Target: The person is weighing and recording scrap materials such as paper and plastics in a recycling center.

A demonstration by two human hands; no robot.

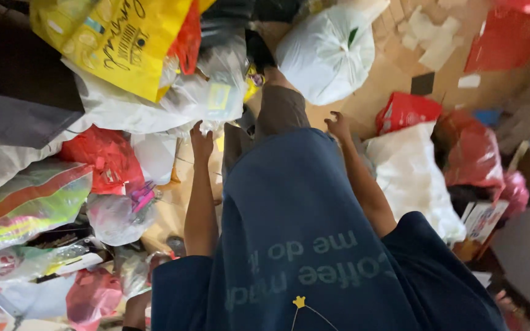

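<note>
Cluttered floor heaped with bags surrounds the person, whose left hand closes on the bottom edge of a clear plastic bag directly ahead of it (the nearer hand), while the right hand hangs loosely open, empty.

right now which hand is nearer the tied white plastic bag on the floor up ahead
Right. The right hand hangs open just below the tied white plastic bag, not touching it. The left hand is farther off, gripping a clear plastic bag.
</note>
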